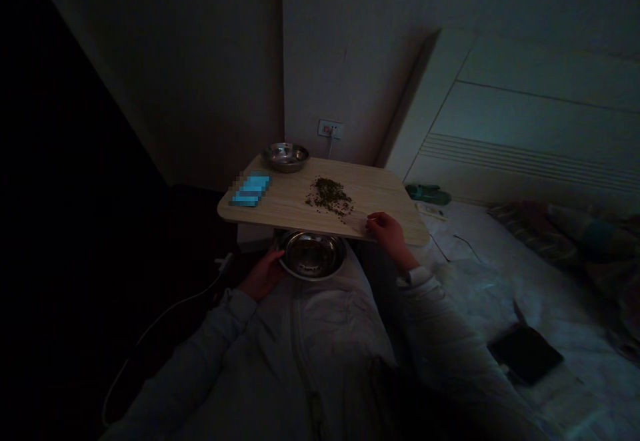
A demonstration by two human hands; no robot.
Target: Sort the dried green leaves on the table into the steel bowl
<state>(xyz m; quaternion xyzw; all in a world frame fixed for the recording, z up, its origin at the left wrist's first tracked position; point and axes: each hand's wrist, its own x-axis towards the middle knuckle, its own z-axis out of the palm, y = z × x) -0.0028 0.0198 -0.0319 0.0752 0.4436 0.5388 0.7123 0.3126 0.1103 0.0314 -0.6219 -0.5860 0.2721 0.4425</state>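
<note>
My left hand (263, 273) grips the rim of a steel bowl (313, 254) held under the near edge of a small wooden table (295, 208). My right hand (387, 231) rests at the table's near right edge, fingers curled together close to a pile of small dark bits (329, 194) spread on the tabletop. Whether anything is pinched in it is too dim to tell. A few bits lie in the bowl.
A second steel bowl (285, 156) stands at the table's far edge. A lit phone (250, 189) lies at its left. A wall socket (331, 128) is behind. A bed (500, 274) with a dark tablet (526, 353) lies to the right.
</note>
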